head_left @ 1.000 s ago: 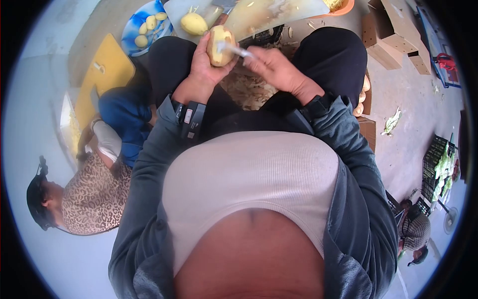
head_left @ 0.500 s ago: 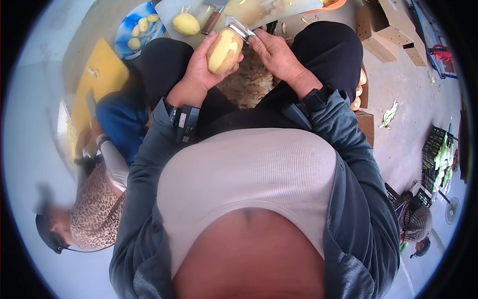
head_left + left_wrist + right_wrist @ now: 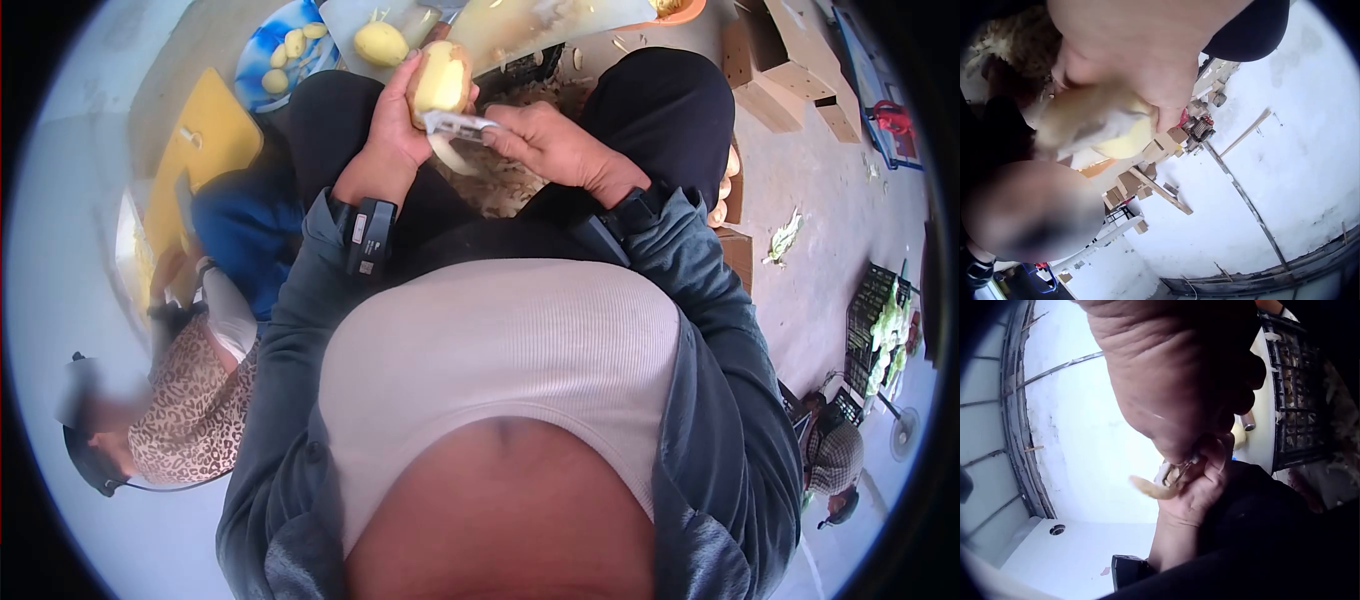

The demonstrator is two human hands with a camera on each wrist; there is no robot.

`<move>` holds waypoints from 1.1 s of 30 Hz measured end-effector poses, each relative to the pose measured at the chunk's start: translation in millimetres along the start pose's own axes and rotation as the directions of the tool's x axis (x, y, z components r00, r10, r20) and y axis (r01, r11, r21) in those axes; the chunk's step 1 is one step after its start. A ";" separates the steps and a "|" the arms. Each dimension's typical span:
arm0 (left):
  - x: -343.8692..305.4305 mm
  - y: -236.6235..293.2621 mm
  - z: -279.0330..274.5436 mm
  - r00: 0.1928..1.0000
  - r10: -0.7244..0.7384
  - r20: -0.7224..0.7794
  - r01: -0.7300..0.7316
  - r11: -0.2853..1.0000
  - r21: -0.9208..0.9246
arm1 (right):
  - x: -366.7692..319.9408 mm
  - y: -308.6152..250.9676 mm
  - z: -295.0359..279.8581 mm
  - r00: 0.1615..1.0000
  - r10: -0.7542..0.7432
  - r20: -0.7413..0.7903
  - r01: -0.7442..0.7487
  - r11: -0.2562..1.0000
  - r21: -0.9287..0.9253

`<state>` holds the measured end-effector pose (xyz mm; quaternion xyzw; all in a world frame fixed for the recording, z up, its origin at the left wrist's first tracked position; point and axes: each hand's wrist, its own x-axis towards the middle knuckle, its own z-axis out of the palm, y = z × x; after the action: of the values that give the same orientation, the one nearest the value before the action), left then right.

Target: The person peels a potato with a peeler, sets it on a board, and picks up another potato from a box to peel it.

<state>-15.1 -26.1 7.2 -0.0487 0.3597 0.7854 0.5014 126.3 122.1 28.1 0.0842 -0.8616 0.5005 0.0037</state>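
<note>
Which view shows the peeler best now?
The head view: the peeler lies clear in the right hand, its blade at the potato held by the left hand. The right wrist view shows only a metal glint under the hand; the left wrist view is too blurred to tell.

From where I stand, no writing can be read anywhere. The black device [image 3: 371, 235] strapped just behind the left hand [image 3: 400, 140] carries a small pale label [image 3: 358, 229], but its print is too small to make out.
</note>
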 end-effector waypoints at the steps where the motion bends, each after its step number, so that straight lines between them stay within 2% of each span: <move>1: 0.0 -0.4 -2.4 1.000 0.012 -0.029 -0.012 1.000 -0.007 | -0.2 1.8 -2.2 0.999 -0.007 -0.039 0.010 0.998 0.057; 2: -1.3 -1.4 0.2 0.999 0.013 -0.031 -0.013 1.000 -0.008 | -0.2 2.0 -4.6 0.999 -0.008 -0.037 0.010 0.998 0.057; 4: -3.8 -3.9 5.9 0.985 0.057 -0.164 -0.062 0.998 -0.023 | 1.1 1.6 -8.5 0.986 -0.010 -0.168 0.024 0.996 0.083; 5: -3.1 -3.3 3.1 0.985 0.057 -0.165 -0.061 0.998 -0.021 | 3.0 6.1 -6.7 0.973 -0.005 -0.229 0.015 0.999 0.041; 6: -2.4 -3.0 -0.9 0.998 0.021 -0.066 -0.023 0.999 -0.031 | 4.0 9.6 -5.0 0.973 -0.003 -0.233 0.014 0.999 0.044; 7: -1.8 -4.3 -4.0 0.999 -0.016 0.035 0.017 0.999 -0.039 | 4.3 12.7 -3.0 0.949 0.018 -0.314 -0.024 1.000 -0.016; 8: -2.0 -4.9 -2.6 0.999 -0.020 0.036 0.021 0.999 -0.038 | 5.3 14.4 -2.1 0.918 0.033 -0.394 -0.068 0.995 -0.074; 10: -2.8 -6.4 0.2 0.999 -0.033 -0.026 0.033 0.999 -0.020 | 7.3 15.7 -0.4 0.915 0.018 -0.403 -0.076 0.989 -0.129; 12: -5.3 -8.5 2.7 0.999 -0.036 -0.029 0.035 0.999 -0.027 | 8.8 16.2 1.6 0.927 -0.100 -0.360 -0.027 0.943 -0.331; 14: -7.2 -9.1 3.2 0.999 -0.037 -0.035 0.036 0.999 -0.035 | 9.4 17.4 4.2 0.925 -0.136 -0.354 0.008 0.940 -0.342; 17: -5.6 -6.8 1.3 0.999 -0.048 -0.026 0.049 0.998 0.037 | 11.1 19.4 0.4 0.929 -0.091 -0.359 -0.067 0.911 -0.406; 19: -1.8 -4.6 -5.4 0.985 -0.167 0.048 0.168 0.986 -0.007 | 12.8 18.6 -5.5 0.904 -0.028 -0.426 -0.154 0.910 -0.385; 20: -4.2 -3.9 -1.7 0.984 -0.168 0.050 0.168 0.986 -0.004 | 13.1 25.8 -6.8 0.903 -0.028 -0.429 -0.155 0.910 -0.386; 22: -10.7 -3.6 6.0 0.966 -0.104 0.236 0.074 0.989 0.130 | 10.2 43.0 -6.6 0.931 0.150 -0.333 -0.296 0.844 -0.448; 24: -8.0 -3.7 2.9 0.973 -0.095 0.210 0.076 0.992 0.099 | 10.8 36.9 -7.8 0.917 0.105 -0.384 -0.278 0.859 -0.431; 26: -7.3 -4.0 1.1 0.982 -0.072 0.175 0.063 0.996 0.055 | 11.3 32.0 -10.9 0.856 0.136 -0.498 -0.272 0.939 -0.211; 27: -6.8 -4.4 1.8 0.988 -0.054 0.143 0.048 0.998 0.046 | 10.9 23.8 -12.0 0.850 0.152 -0.505 -0.251 0.959 -0.134; 31: -6.2 -4.1 3.8 0.996 -0.023 0.091 0.026 0.999 -0.030 | 10.5 18.3 -7.0 0.869 0.084 -0.488 -0.160 0.980 -0.116; 33: -5.2 -3.3 3.3 0.995 -0.026 0.097 0.030 0.999 -0.033 | 10.0 10.5 -7.6 0.888 0.124 -0.444 -0.153 0.988 -0.030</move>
<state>-8.9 -27.1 10.3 -0.0243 0.3206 0.7859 0.5283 114.4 132.3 23.7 -0.0931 -0.8579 0.4775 0.1654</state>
